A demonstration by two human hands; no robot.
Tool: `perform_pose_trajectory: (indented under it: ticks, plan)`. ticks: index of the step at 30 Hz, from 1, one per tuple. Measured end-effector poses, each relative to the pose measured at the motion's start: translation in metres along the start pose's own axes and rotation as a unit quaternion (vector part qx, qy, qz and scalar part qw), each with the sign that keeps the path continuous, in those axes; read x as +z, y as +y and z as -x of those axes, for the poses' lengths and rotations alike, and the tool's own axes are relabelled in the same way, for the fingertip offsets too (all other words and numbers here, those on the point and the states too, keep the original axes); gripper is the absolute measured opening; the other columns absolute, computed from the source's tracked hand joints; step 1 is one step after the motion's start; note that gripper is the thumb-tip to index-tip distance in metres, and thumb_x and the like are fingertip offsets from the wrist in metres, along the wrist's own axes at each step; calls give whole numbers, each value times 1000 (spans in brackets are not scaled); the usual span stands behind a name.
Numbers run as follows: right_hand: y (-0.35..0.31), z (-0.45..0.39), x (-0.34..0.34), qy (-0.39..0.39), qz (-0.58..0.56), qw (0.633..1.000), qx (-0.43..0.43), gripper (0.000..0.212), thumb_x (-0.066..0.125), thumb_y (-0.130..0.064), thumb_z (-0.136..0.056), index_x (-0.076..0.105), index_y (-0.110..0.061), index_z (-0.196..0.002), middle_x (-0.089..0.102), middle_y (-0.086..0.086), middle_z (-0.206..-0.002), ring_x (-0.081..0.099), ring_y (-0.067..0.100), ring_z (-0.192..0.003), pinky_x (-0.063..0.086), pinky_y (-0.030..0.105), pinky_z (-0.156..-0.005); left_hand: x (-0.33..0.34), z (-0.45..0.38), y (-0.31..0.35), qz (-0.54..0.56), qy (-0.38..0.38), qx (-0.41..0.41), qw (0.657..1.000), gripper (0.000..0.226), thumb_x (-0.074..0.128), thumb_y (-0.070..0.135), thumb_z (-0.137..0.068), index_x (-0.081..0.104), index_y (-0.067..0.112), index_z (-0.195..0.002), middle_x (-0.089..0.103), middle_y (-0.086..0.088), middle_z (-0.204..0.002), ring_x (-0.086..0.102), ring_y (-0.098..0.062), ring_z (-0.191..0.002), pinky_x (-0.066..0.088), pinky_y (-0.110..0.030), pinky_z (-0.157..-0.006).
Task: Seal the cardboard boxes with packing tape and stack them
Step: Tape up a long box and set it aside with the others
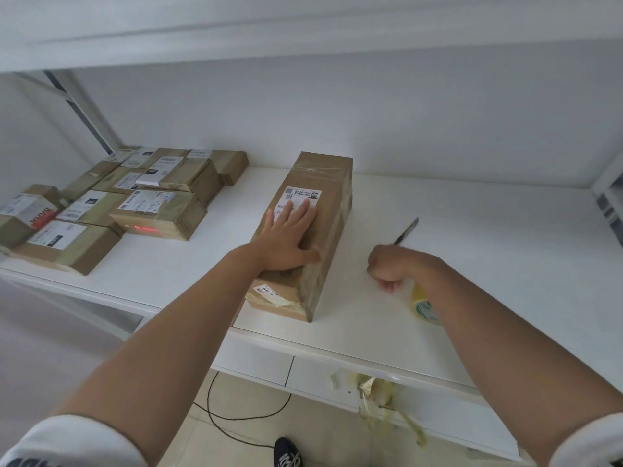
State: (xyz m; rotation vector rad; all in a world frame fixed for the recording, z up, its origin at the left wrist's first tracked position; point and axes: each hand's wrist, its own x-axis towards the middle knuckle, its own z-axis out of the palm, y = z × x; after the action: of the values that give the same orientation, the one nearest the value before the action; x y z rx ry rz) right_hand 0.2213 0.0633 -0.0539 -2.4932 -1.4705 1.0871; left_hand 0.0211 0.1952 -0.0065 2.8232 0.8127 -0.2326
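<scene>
1. Head view: my left hand lies flat, fingers straight and slightly spread, pressing on top of the long cardboard box, which sits lengthwise on the white table, its near end at the table's front edge.
2. My fingertips cover part of the white shipping label on the box top; it carries a QR code and small print I cannot read. A smaller sticker on the near end shows "56".
3. The box is plain brown corrugated board, wrapped in glossy clear tape that wrinkles across its far end and along the right side; yellowish tape peels at the near corner.
4. My right hand is curled in a fist just right of the box. A dark slim blade, probably a utility knife, pokes out beyond the knuckles; whether I grip it is hidden from here.
5. The packing tape roll, clear-yellow with a green-printed core, sits on the table under my right wrist.
6. At the table's left lies a cluster of sealed cardboard boxes, flat and rectangular, each with a white label; one shows red lettering, blurred.
7. Crumpled yellowish tape scraps hang off the table's front edge.
8. Below, a black cable loops over the tiled floor beside my dark shoe.
</scene>
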Motion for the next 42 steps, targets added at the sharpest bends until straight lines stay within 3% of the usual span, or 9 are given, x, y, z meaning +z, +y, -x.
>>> perform_pose_trajectory:
  ticks: [3,10,14,18,22,26,31,35,42]
  plan:
    - [0,0,4,-79,2,997,11,25,35,2,-80,49,-4,-60,46,3,-37,43,17,-34,36,20,-45,-3,2,5,-27,-9,-1,1000,93,47,57,-96,-15,24,-158,-20,1,-166,-19,-28,-152,-13,-54,-120]
    - [-2,3,2,-81,109,990,-33,28,49,-15,-82,69,3,-88,70,14,-76,60,24,-63,46,24,-56,3,26,21,-34,72,-115,990,79,38,68,-93,1,42,-157,-8,-2,-168,-12,-31,-153,-6,-61,-118]
    - [-13,6,-3,-31,138,990,-20,30,48,-18,-82,69,0,-73,72,12,-67,69,25,-63,56,32,-69,-4,31,13,167,80,-123,975,95,45,82,-79,21,32,-156,20,1,-165,18,-27,-151,12,-56,-122]
    - [-42,24,-1,188,-60,979,-60,40,42,-53,-96,52,-18,-78,69,5,-75,68,24,-65,57,36,-75,-22,42,-14,274,190,-228,915,77,55,63,-91,37,20,-152,39,-5,-156,42,-26,-140,34,-43,-115]
    - [-89,48,18,118,-313,939,-77,73,43,-76,-85,39,-24,-136,59,-1,-119,67,24,-96,59,36,-69,-8,53,-26,374,22,-240,896,71,60,67,-87,44,25,-142,63,-1,-131,67,-20,-108,57,-42,-88]
    - [-113,42,37,119,-341,931,-62,80,58,-64,-82,27,-17,-139,55,2,-129,58,29,-113,55,50,-88,-7,63,-21,430,20,-193,882,54,67,46,-91,37,34,-134,62,12,-113,65,-6,-94,50,-22,-63]
    - [-117,41,43,154,-338,926,-66,68,57,-50,-89,28,-14,-139,56,7,-131,57,32,-114,48,46,-95,-1,71,-22,476,33,-169,863,40,75,33,-88,55,32,-122,74,13,-106,72,-7,-94,56,-21,-71]
    - [-116,48,45,132,-358,922,-64,92,64,-63,-75,25,-17,-144,56,2,-128,59,30,-112,53,49,-92,-4,73,-11,463,49,-156,871,22,69,23,-93,54,40,-95,70,28,-79,67,10,-74,50,-11,-66]
    - [-118,46,47,146,-313,936,-71,76,52,-49,-91,19,-11,-148,57,11,-133,57,36,-116,46,44,-97,1,83,-12,486,54,-182,853,23,70,25,-93,55,36,-108,69,11,-104,68,-4,-89,53,-19,-73]
